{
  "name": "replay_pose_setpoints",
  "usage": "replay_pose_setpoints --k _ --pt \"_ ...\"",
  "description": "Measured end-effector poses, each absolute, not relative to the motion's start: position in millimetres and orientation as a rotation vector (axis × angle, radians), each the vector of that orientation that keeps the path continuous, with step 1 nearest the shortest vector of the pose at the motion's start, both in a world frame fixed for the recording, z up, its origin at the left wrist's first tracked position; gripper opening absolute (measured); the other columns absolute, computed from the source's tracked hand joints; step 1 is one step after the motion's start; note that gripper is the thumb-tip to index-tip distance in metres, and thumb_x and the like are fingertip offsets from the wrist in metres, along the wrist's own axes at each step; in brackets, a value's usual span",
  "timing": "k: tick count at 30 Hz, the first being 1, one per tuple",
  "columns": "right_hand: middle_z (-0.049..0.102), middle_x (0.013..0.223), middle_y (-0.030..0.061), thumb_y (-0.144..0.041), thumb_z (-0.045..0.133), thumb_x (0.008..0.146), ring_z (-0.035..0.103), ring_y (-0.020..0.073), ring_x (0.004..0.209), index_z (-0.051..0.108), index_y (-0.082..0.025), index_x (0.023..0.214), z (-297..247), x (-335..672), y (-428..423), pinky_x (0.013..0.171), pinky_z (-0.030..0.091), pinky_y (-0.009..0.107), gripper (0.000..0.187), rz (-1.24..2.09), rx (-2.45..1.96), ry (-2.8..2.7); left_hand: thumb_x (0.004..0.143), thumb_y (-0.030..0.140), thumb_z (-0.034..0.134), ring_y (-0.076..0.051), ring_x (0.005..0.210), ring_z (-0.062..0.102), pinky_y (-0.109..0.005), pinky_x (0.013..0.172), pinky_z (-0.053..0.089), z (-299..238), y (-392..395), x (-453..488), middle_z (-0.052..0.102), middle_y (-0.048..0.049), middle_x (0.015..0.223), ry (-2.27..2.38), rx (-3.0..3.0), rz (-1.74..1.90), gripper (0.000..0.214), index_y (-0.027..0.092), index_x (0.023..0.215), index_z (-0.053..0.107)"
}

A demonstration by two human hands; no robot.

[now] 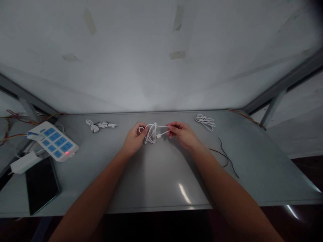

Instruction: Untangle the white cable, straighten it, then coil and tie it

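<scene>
A white charging cable, loosely looped, hangs between my two hands above the middle of the table. My left hand pinches the left side of its loops. With thumb and fingertips my right hand grips a stretch of the same cable drawn out to the right. One plug of the cable dangles between the hands. To the right lies another coiled white cable, apart from my right hand. Two bundled white cables tied with dark ties lie to the left.
Thin black ties lie beside my right forearm. At the left stand a white power strip with blue sockets and a lit red light, a white adapter and a dark tablet. A pale wall rises behind the grey table.
</scene>
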State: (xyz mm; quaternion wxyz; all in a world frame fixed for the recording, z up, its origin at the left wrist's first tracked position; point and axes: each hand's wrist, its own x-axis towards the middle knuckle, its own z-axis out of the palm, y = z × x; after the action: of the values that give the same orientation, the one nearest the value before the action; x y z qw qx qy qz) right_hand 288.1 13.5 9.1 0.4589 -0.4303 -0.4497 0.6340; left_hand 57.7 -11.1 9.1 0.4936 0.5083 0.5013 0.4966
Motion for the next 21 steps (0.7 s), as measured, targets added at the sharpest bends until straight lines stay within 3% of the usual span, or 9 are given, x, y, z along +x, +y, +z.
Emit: replay_pose_setpoints --k 8,12,17,21 --pt "0.073 0.081 0.0021 -0.042 0.094 0.063 0.073 0.0179 0.075 0.073 -0.02 0.085 6.4 282.0 11.1 0.087 0.058 0.039 0.037 1.613 -0.947 -1.021 0.076 0.039 0.087 -0.018 0.076 0.07 -0.028 0.07 0.054 7.3 -10.3 60.0 0.074 -0.0033 0.082 1.15 1.051 1.211 0.035 0.018 0.091 0.063" --pt "0.077 0.089 0.0048 -0.039 0.098 0.056 0.074 0.0211 0.091 0.073 -0.02 0.078 6.6 277.7 8.3 0.097 0.057 0.039 0.038 1.63 -0.951 -0.945 0.088 0.043 0.073 -0.023 0.082 0.074 -0.038 0.078 0.06 8.5 -11.3 64.0 0.077 -0.0108 0.091 0.982 0.751 1.156 0.03 0.016 0.081 0.063" --pt "0.078 0.09 0.0049 -0.046 0.097 0.056 0.071 0.0193 0.085 0.073 -0.021 0.079 5.5 272.4 5.1 0.093 0.056 0.038 0.041 1.594 -1.011 -1.018 0.086 0.03 0.076 -0.025 0.091 0.076 -0.041 0.087 0.06 8.1 -14.3 64.1 0.077 -0.0127 0.095 0.886 0.708 1.091 0.019 0.013 0.084 0.068" --pt "0.077 0.086 0.0045 -0.049 0.092 0.064 0.068 0.0185 0.081 0.076 -0.021 0.082 1.8 268.9 4.6 0.087 0.054 0.037 0.037 1.499 -1.068 -1.23 0.076 0.019 0.085 -0.021 0.084 0.075 -0.035 0.078 0.061 3.1 -14.6 65.1 0.077 -0.0075 0.092 0.915 0.68 1.121 0.025 0.016 0.084 0.061"
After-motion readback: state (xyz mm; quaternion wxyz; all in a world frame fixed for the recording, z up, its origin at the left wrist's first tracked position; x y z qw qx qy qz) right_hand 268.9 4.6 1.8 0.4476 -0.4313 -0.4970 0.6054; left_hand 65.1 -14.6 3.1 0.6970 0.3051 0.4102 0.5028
